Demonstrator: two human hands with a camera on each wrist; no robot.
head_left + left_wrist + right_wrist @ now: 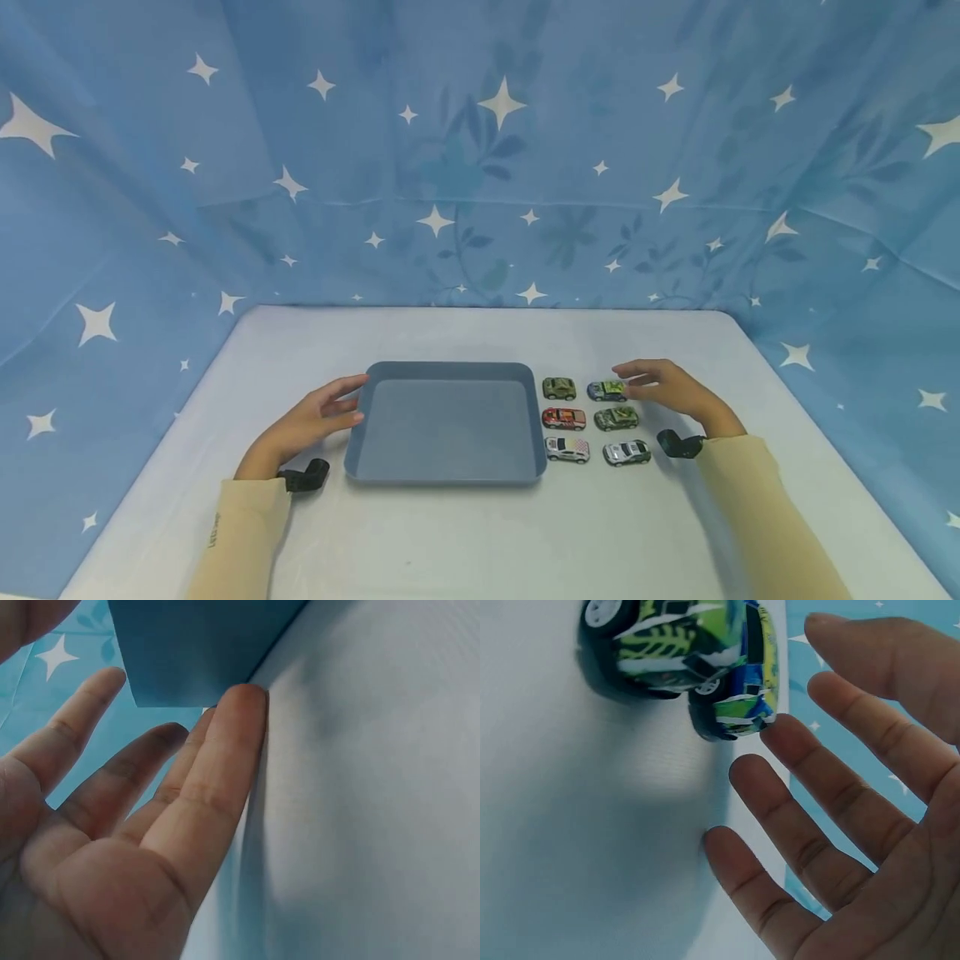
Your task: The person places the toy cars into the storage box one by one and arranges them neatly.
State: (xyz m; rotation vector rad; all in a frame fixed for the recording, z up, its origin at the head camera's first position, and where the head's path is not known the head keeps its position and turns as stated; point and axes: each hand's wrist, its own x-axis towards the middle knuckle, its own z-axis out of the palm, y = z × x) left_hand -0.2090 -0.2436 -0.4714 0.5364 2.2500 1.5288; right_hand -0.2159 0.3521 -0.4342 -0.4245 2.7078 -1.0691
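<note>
A blue-grey rectangular tray (446, 429) lies on the white table. My left hand (318, 417), fingers extended, is at its left rim; in the left wrist view the fingers are beside the tray's wall (202, 652), and contact is unclear. Right of the tray, several toy cars stand in two columns: green camouflage (558, 388), red (564, 418) and white (567, 449) nearer it; blue-and-green (607, 391), another green (617, 417) and silver (627, 452) farther out. My right hand (663, 387), fingers loosely spread and holding nothing, hovers by the blue-and-green car (754, 675).
A blue curtain (480, 167) with white stars hangs behind and along both sides of the white table (480, 542). Black wrist devices sit below the left (306, 476) and right (678, 444) hands.
</note>
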